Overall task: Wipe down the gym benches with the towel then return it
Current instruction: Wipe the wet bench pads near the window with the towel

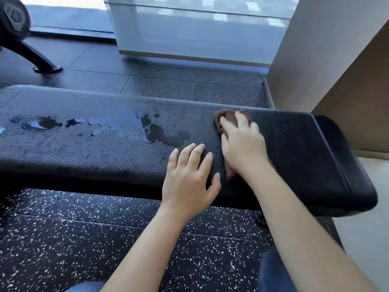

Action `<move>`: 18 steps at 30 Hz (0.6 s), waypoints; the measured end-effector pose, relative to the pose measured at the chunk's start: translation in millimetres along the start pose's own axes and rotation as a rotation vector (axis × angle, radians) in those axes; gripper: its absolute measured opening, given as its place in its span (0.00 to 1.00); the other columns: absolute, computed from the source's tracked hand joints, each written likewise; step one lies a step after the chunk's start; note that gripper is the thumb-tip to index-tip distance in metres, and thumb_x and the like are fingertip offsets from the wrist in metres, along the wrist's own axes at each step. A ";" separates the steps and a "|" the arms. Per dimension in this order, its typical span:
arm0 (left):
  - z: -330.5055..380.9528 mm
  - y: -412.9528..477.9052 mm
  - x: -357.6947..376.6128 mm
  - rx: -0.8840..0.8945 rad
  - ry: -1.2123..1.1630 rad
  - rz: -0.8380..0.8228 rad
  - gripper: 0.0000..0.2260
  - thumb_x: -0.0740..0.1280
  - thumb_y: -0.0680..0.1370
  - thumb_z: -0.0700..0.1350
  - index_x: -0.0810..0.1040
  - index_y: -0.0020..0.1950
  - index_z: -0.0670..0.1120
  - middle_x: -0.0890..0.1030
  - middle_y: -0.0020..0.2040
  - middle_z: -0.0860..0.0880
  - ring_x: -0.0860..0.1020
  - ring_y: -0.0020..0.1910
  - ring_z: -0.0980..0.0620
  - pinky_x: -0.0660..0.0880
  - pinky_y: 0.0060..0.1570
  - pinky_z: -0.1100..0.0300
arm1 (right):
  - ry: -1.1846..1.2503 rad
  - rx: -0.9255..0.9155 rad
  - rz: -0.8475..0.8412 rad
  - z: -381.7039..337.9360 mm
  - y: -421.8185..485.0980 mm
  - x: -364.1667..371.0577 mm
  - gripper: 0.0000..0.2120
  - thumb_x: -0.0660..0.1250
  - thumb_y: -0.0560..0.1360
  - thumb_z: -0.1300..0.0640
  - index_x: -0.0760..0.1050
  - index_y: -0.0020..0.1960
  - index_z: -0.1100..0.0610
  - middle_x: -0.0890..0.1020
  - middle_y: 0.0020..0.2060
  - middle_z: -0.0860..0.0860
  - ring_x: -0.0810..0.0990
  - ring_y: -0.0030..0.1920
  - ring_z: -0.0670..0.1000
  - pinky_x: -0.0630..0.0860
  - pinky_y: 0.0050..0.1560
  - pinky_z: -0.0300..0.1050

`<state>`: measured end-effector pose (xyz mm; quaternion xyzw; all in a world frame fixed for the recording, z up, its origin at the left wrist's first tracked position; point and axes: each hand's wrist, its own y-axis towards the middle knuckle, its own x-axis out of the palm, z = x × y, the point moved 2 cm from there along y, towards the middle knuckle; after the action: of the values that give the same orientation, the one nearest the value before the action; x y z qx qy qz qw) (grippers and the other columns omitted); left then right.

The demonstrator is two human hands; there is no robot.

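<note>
A black padded gym bench (pixel 84 148) runs across the view from left to right. Puddles of water (pixel 155 131) lie on its top, from the left end to the middle. My right hand (pixel 242 144) presses flat on a small reddish-brown towel (pixel 224 116) on the bench, right of the puddles; the hand hides most of the towel. My left hand (pixel 189 175) rests flat on the bench's near edge with fingers spread, holding nothing, just left of my right hand.
Dark speckled rubber floor (pixel 63 239) lies in front of and behind the bench. A beige pillar (pixel 315 60) stands close to the bench's right end. A frosted glass wall (pixel 189 34) is behind. A black machine leg (pixel 35 57) stands at the far left.
</note>
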<state>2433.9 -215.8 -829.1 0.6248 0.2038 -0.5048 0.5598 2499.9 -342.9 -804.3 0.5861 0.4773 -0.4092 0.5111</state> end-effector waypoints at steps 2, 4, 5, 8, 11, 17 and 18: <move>-0.3 1.1 0.3 -0.002 -0.017 -0.001 0.20 0.59 0.71 0.52 0.81 0.53 0.41 0.80 0.56 0.41 0.77 0.57 0.42 0.68 0.60 0.41 | 0.066 -0.058 0.090 -1.7 -48.8 -6.5 0.19 0.63 0.75 0.55 0.71 0.66 0.50 0.68 0.68 0.57 0.72 0.56 0.63 0.73 0.53 0.56; -1.1 2.7 1.8 -0.013 -0.021 -0.007 0.20 0.60 0.71 0.52 0.81 0.54 0.41 0.80 0.56 0.41 0.77 0.58 0.42 0.67 0.61 0.40 | 0.121 -0.050 0.113 -0.7 -62.6 -8.8 0.19 0.65 0.74 0.56 0.74 0.64 0.51 0.71 0.66 0.58 0.73 0.54 0.64 0.74 0.51 0.57; -1.1 2.6 2.2 -0.018 -0.025 -0.013 0.20 0.60 0.71 0.52 0.81 0.54 0.41 0.80 0.56 0.41 0.77 0.58 0.42 0.67 0.61 0.41 | 0.106 -0.040 0.104 -0.7 -55.8 -7.5 0.18 0.64 0.75 0.56 0.73 0.65 0.50 0.70 0.68 0.57 0.72 0.56 0.64 0.72 0.53 0.57; -0.2 1.7 0.9 -0.026 -0.044 -0.028 0.20 0.60 0.71 0.52 0.81 0.53 0.42 0.80 0.56 0.42 0.77 0.58 0.43 0.67 0.61 0.42 | 0.064 -0.008 0.015 -3.2 1.7 0.1 0.19 0.57 0.78 0.55 0.68 0.68 0.48 0.63 0.71 0.55 0.66 0.62 0.63 0.66 0.62 0.56; -0.6 2.5 -1.2 -0.018 -0.060 -0.020 0.19 0.59 0.71 0.51 0.81 0.52 0.42 0.80 0.55 0.42 0.77 0.58 0.43 0.68 0.61 0.44 | 0.080 0.078 -0.113 -7.8 66.2 3.3 0.18 0.53 0.79 0.57 0.67 0.68 0.50 0.62 0.71 0.57 0.63 0.64 0.64 0.62 0.65 0.56; -13.9 -1.3 -11.1 0.019 -0.099 0.032 0.18 0.60 0.71 0.48 0.81 0.53 0.40 0.79 0.56 0.40 0.75 0.60 0.40 0.65 0.62 0.39 | 0.032 0.036 0.027 -18.5 -17.5 -1.8 0.20 0.58 0.77 0.55 0.67 0.68 0.48 0.63 0.70 0.56 0.68 0.59 0.63 0.68 0.58 0.56; -19.5 -1.7 -12.2 0.018 -0.069 0.034 0.18 0.60 0.71 0.48 0.81 0.53 0.40 0.79 0.56 0.40 0.75 0.60 0.40 0.65 0.62 0.39 | 0.045 0.022 0.062 -22.5 -45.7 -5.9 0.20 0.62 0.75 0.55 0.70 0.67 0.49 0.66 0.69 0.57 0.70 0.56 0.64 0.71 0.54 0.56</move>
<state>2435.4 -193.9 -822.1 0.6153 0.1689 -0.5182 0.5695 2453.8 -320.5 -804.9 0.6152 0.4658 -0.3852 0.5061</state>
